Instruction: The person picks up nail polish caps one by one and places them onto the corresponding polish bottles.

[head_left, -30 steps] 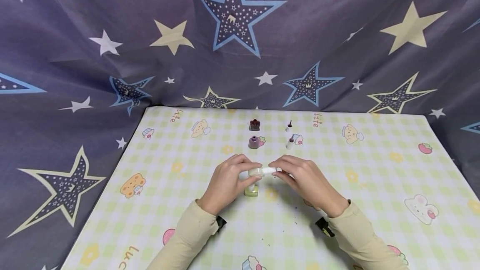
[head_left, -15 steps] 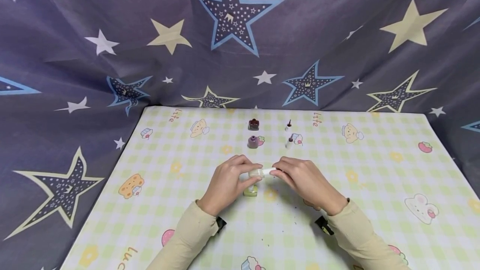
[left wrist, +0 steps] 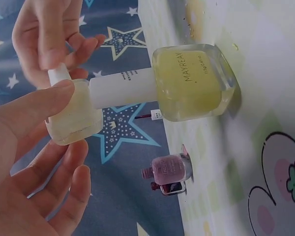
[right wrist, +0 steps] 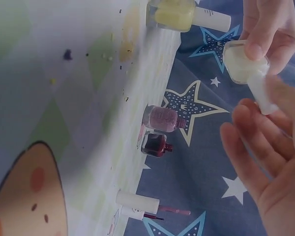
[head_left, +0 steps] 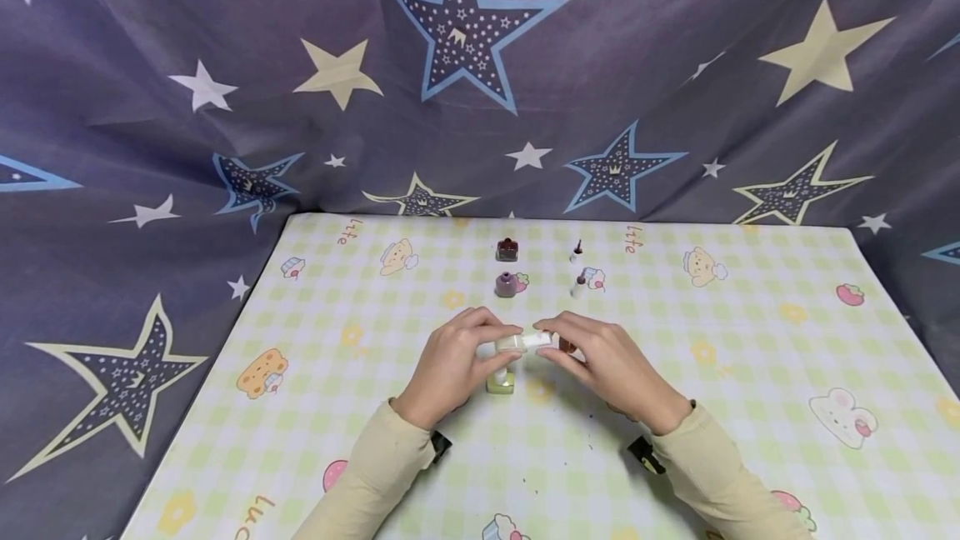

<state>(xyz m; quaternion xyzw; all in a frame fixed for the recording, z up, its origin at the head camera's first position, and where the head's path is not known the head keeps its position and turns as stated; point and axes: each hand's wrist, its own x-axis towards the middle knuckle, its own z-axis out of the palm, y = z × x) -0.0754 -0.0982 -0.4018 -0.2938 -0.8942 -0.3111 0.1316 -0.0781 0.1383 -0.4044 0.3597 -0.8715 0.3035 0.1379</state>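
Observation:
In the head view my left hand [head_left: 452, 367] holds a small nail polish bottle [left wrist: 77, 117] with pale, milky contents, tipped on its side above the table. My right hand [head_left: 609, 363] has thumb and fingers on its white cap [head_left: 537, 341], which lines up with the bottle's neck. Just below the left fingers, a yellow-green nail polish bottle [left wrist: 192, 82] stands upright with its white cap on. Farther back are two uncapped bottles, one purple [head_left: 506, 285] and one dark red [head_left: 507, 251].
Two white caps, a nearer one [head_left: 578, 290] and a farther one [head_left: 576, 257], stand brush-up right of the uncapped bottles. A checked cloth [head_left: 750, 407] with cartoon prints covers the table, with small dark specks in front of the hands. A star-patterned curtain [head_left: 480, 148] hangs behind.
The right thumb and fingers have shifted their grip on the white cap, moving slightly left and spreading wider. The left hand stays in place with the bottle.

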